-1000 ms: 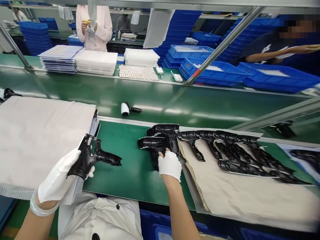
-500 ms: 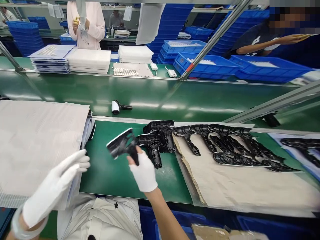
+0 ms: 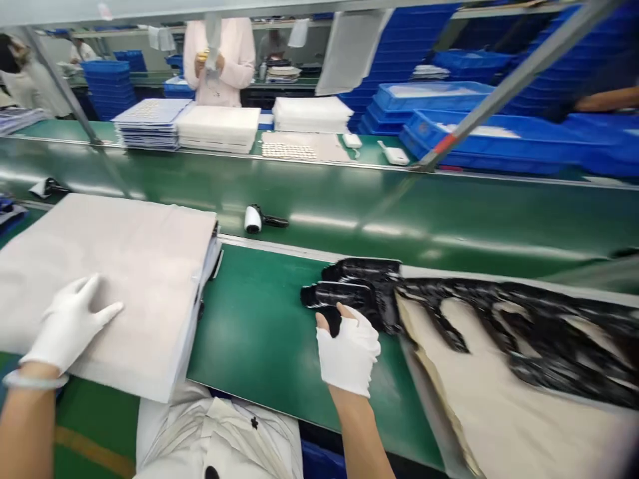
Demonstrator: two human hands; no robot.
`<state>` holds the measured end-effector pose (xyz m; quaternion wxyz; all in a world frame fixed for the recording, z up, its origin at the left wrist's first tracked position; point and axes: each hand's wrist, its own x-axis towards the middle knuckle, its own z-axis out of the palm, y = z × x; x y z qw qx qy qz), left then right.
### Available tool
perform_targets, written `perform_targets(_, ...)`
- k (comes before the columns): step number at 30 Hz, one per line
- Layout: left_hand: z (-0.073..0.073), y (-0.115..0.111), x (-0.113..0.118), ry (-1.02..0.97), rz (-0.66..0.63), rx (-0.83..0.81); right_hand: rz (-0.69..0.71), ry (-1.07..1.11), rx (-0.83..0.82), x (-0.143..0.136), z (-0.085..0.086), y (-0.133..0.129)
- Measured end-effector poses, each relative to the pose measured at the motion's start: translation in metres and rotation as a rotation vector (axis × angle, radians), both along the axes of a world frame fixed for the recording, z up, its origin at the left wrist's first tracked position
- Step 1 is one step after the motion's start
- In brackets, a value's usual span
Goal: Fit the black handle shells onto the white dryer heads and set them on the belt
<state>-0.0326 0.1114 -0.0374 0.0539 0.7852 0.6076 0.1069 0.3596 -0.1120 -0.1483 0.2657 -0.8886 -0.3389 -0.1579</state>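
Note:
My left hand (image 3: 74,319), in a white glove, lies with spread fingers on the pale sheet (image 3: 150,266) that tops a thick stack at the left. My right hand (image 3: 349,349), gloved in white with thumb and fingertip bare, is closed around the handle of a glossy black hair dryer shell (image 3: 339,294). This shell is at the left side of a small pile of similar black shells (image 3: 367,269) on the green table (image 3: 249,319). Most of its handle is hidden by the hand.
Several more black shells (image 3: 449,332) lie on a pale sheet (image 3: 449,406) at the right. Behind the table runs a green belt (image 3: 200,179) bearing a white-and-black hair dryer (image 3: 253,219). Across it stand paper stacks (image 3: 219,126), blue trays (image 3: 434,136) and a person in pink (image 3: 244,60).
My right hand has brought the hair dryer shell from mid-table to the small pile at the right. My left hand has moved onto the stack's sheet. The view has swung left.

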Motion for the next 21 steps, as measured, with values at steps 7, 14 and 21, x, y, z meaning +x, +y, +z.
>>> perform_targets(7, -0.006, 0.014, 0.014, -0.223, -0.100, 0.085, 0.760, -0.087, 0.324, -0.091, 0.022, 0.094)
perform_targets(14, 0.023, -0.021, 0.060, -0.470, -0.420, 0.145, 1.182, 0.200, 0.211, -0.159, 0.066, 0.180)
perform_targets(21, 0.039, -0.012, 0.019, -0.553, -0.521, 0.235, 1.142, 0.474, 0.441, -0.158, 0.062, 0.210)
